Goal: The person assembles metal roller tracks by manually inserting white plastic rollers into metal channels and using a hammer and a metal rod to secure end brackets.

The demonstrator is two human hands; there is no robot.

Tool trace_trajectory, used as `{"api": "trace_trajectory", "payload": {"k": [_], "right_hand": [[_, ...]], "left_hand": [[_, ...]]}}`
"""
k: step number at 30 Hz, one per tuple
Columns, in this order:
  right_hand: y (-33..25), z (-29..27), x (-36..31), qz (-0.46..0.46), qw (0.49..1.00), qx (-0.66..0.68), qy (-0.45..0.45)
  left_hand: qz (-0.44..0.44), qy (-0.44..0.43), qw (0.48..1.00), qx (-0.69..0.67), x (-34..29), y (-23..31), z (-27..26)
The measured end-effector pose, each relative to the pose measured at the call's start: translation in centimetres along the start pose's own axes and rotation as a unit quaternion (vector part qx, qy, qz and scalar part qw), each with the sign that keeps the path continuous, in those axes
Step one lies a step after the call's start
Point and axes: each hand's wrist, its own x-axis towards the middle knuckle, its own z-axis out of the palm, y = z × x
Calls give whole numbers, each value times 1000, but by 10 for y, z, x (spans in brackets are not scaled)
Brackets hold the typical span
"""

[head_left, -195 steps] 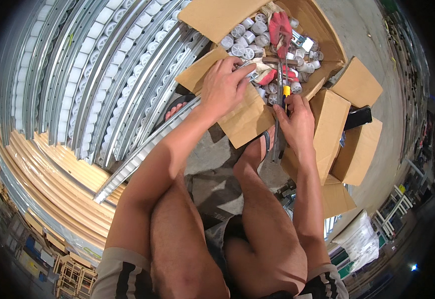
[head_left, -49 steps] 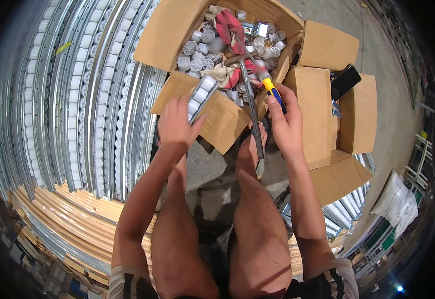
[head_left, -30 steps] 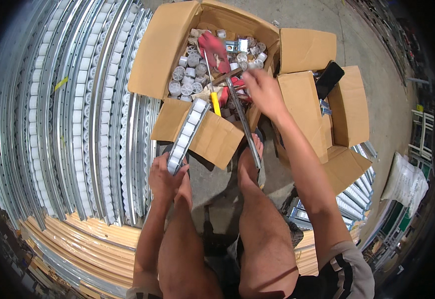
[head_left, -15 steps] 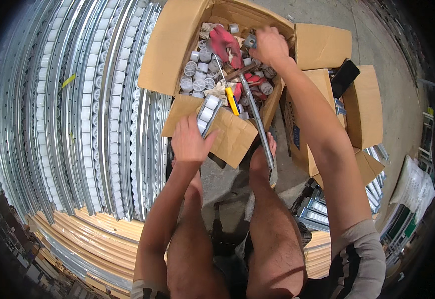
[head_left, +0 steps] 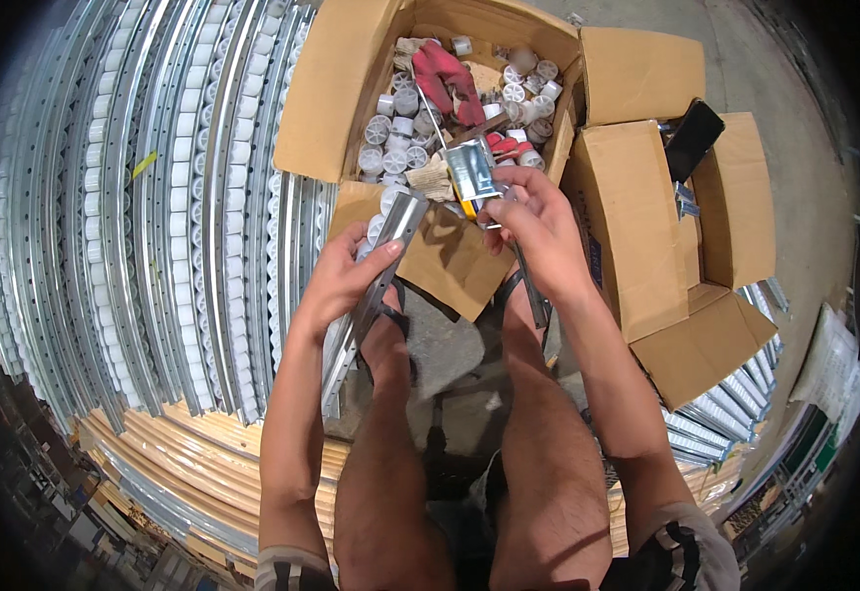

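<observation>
The left hand (head_left: 349, 273) clamps a roller rail (head_left: 397, 223); the right hand (head_left: 540, 229) pinches a metal bracket (head_left: 471, 169). Steadying the rail and pinching the bracket's flat faces seems wise.

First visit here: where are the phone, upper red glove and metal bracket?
Phone (head_left: 694, 142), head view: middle of its black face.
Upper red glove (head_left: 443, 75), head view: its red middle.
Metal bracket (head_left: 471, 171), head view: its shiny flat face.

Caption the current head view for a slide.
Left hand gripping a metal roller track, right hand holding a shiny metal bracket, by an open cardboard box holding white rollers.
</observation>
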Motion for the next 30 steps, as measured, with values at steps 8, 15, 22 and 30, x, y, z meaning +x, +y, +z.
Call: {"api": "trace_trajectory", "payload": {"k": [8,15,22,30], "right_hand": [[-4,-18,-7,-80,986,-143,24],[-35,-31,8,-79,982,-168,-20],[-56,-23,21,-113,953,-280,-25],[-56,-35,28,-126,938,-311,-93]], "left_hand": [[157,195,889,384,-28,14,31],[193,241,824,475,-34,-2,68],[196,224,851,434,-29,-7,72],[186,192,877,399,-41,3,65]]}}
